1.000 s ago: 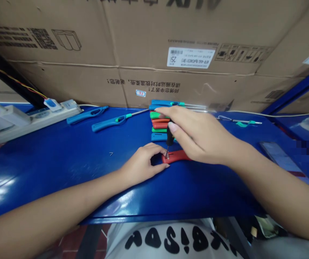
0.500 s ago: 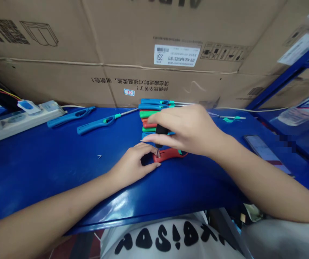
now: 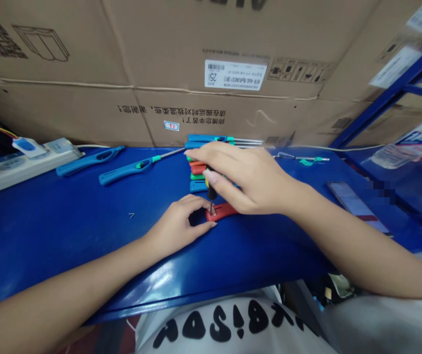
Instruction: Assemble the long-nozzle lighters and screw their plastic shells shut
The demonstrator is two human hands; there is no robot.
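A red gas lighter (image 3: 225, 211) lies flat on the blue table, its far end covered by my right hand. My left hand (image 3: 181, 220) pinches the lighter's near end between thumb and fingers. Above that end, my right hand (image 3: 245, 177) is closed around the handle of a screwdriver (image 3: 211, 191). The screwdriver stands nearly upright with its tip at the lighter's end, beside my left fingertips. Just behind, a row of blue, green and red lighters (image 3: 198, 186) is partly hidden by my right hand.
A blue lighter (image 3: 126, 172) and a blue lighter shell (image 3: 90, 161) lie left, near a white power strip (image 3: 22, 164). A small wire piece (image 3: 131, 215) is on the table. To the right are a phone (image 3: 358, 206) and metal rod (image 3: 306, 159). A cardboard box (image 3: 96, 113) stands behind.
My right hand has shifted its grip on the screwdriver, its fingers now reaching over the handle's top. My left hand still holds the red lighter. The view has moved slightly.
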